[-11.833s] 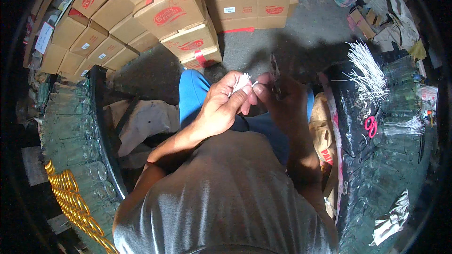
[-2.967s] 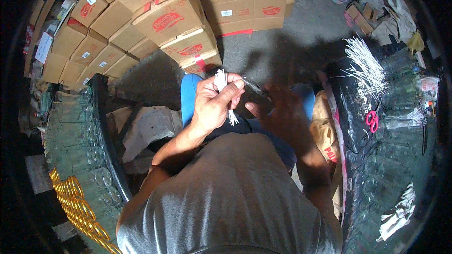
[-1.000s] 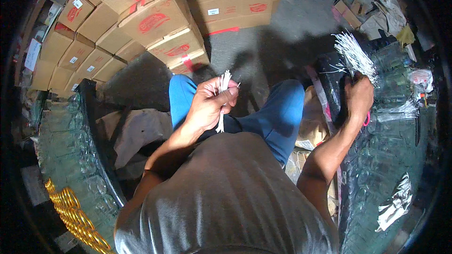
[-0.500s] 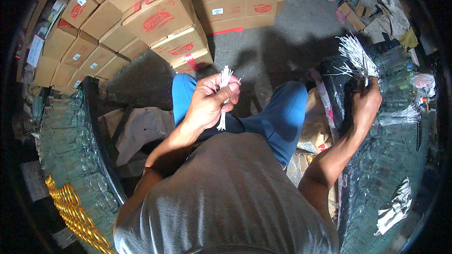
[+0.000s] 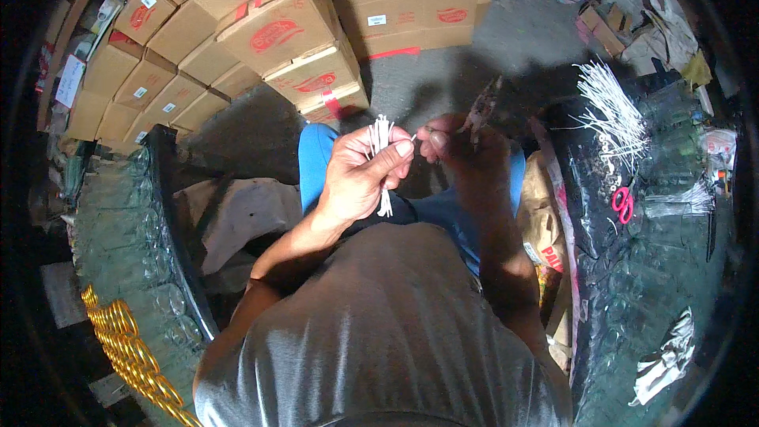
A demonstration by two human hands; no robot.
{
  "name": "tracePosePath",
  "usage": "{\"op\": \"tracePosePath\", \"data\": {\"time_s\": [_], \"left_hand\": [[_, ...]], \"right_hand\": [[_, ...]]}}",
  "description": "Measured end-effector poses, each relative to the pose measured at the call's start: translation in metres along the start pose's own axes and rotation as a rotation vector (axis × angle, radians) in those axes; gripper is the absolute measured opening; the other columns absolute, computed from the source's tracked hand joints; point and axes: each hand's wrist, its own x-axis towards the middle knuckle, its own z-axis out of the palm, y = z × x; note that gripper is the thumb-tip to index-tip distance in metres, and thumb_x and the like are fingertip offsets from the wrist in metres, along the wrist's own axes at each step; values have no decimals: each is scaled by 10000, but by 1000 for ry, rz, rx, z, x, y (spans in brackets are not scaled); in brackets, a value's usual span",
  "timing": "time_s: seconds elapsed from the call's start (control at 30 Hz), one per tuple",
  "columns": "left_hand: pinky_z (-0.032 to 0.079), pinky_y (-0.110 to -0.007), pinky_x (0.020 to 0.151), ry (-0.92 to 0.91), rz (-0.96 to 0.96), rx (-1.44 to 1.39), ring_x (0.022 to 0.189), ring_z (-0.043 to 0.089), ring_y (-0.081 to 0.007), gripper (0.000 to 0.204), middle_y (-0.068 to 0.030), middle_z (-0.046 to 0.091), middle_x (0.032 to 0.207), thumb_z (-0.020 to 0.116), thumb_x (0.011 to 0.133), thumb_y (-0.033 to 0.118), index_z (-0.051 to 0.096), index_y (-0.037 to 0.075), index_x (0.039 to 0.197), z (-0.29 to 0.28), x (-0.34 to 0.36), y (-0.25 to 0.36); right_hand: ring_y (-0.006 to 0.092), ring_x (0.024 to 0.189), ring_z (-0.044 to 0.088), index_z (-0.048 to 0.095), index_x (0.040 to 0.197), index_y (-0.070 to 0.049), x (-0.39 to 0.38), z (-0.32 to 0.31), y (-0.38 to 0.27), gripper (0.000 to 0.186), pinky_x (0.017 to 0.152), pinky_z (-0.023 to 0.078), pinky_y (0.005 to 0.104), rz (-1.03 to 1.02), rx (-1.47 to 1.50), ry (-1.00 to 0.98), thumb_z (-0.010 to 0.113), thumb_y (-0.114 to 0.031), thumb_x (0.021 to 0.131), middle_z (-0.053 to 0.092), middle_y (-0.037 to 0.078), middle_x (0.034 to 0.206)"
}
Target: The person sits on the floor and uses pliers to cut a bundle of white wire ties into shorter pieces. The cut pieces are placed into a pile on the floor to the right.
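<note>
"Starting at our grey shirt, what do we hold beyond it, over the blue trousers?"

"Our left hand pinches a bundle of white strands between thumb and curled fingers. The bundle stands nearly upright, its ends protruding above and below the grip."

"And our right hand?"

"It is just beside the left, thumb and fingertips drawn together near one thin strand end. Whether they grip that end, we cannot tell; it is too small. A dark pointed tool is held in the same hand, tip directed away from us."

"Which items do we list at the right?"

"First, pink-handled scissors on the black surface; beyond them, loose white strands, fanned out."

"And farthest?"

"Brown cartons, stacked on the grey floor."
</note>
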Motion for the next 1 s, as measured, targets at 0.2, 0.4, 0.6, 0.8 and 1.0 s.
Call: {"op": "tracePosePath", "data": {"time_s": [0.2,0.4,0.6,0.8,1.0], "left_hand": [[377,-197,474,22,-67,-8,582,519,-62,109,-28,611,722,642,931,107,648,4,968,1,0,4],[365,-196,459,15,-84,9,570,516,-68,112,-37,608,717,619,937,89,666,-10,961,2,0,6],[344,-198,438,-1,-110,-17,559,507,-71,123,-38,603,703,619,934,86,669,-24,959,3,0,8],[328,-206,427,-20,-153,1,550,499,-83,144,-53,599,698,605,937,88,668,-39,962,3,0,11],[317,-199,430,-14,-179,-36,555,494,-74,140,-44,595,702,607,937,84,678,-33,962,2,-3,12]], "right_hand": [[140,788,664,665,987,7,1,13,9,170,717,528,291,-71,-19,11,646,-144,912,707,82,847],[146,769,672,666,983,7,0,12,9,168,699,528,290,-113,-109,13,644,-145,912,710,86,825],[143,759,673,674,968,-7,0,12,12,149,689,525,298,-179,-194,23,635,-142,916,706,91,806],[144,743,660,678,971,-14,-1,13,18,144,678,516,293,-215,-155,12,626,-141,924,699,81,800],[158,777,673,677,967,-11,-3,8,12,150,706,521,299,-208,-205,-31,635,-148,922,707,90,824]]}}
